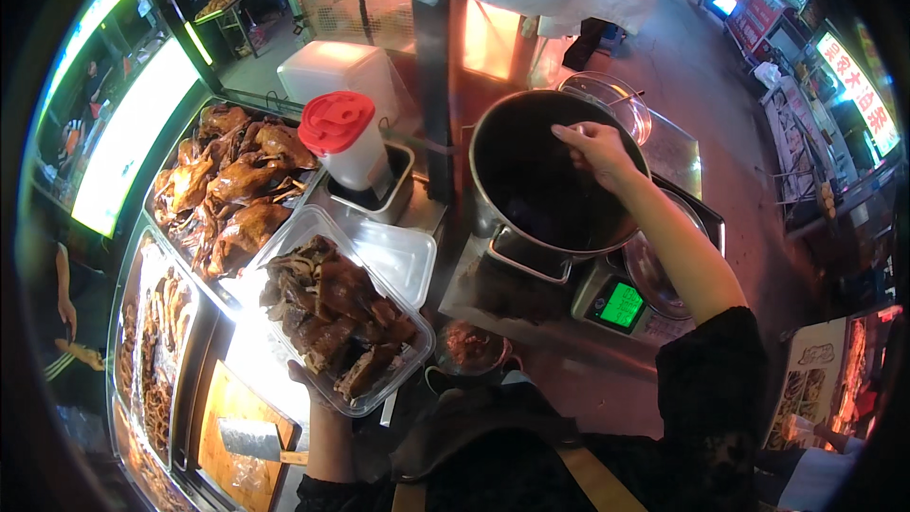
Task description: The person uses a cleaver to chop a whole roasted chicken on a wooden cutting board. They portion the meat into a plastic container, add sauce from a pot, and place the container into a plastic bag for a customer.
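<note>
My left hand [306,378] supports a clear plastic container [424,341] from below, at its near left side. Chopped, dark-glazed poultry pieces [334,306] fill the container. Behind it lies a translucent plastic lid [409,252]. My right hand [597,149] is over the mouth of a deep stainless steel pot [490,210], its thumb and fingers drawn together. Whether something thin sits between those fingers is too dark to make out. The pot's inside is black, so its contents are hidden.
Whole glazed birds [245,181] lie in a metal tray at left, beside a red-lidded plastic jug [348,156]. A cleaver [250,439] rests on a wooden board [213,398]. A lit digital scale [620,306] stands near the pot. Another person's hand [67,313] shows far left.
</note>
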The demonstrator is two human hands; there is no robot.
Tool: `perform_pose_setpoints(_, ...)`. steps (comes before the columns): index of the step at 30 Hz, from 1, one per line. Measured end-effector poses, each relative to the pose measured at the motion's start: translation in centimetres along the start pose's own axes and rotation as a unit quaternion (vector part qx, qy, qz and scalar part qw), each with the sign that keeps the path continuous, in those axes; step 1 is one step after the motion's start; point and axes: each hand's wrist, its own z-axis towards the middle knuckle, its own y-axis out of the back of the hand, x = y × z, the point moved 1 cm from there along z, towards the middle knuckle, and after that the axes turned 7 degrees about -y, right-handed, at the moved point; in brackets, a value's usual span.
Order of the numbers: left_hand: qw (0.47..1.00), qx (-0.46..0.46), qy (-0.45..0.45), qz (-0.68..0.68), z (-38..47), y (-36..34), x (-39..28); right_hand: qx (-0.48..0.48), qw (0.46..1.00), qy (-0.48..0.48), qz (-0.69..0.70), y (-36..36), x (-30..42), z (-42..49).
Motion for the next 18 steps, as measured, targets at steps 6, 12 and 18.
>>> perform_pose_setpoints(6,1.0,-0.004,0.004,0.003,0.3,-2.8,4.3,0.045,0.998,-0.038,-0.014,-0.5,0.1,2.2)
perform_pose_setpoints(12,1.0,0.004,-0.005,-0.001,-0.1,-7.2,10.1,0.155,0.984,0.006,-0.092,0.1,0.0,4.1)
perform_pose_setpoints(18,1.0,-0.003,-0.027,-0.006,0.0,-11.3,12.4,0.213,0.94,0.217,-0.155,5.2,2.8,5.3)
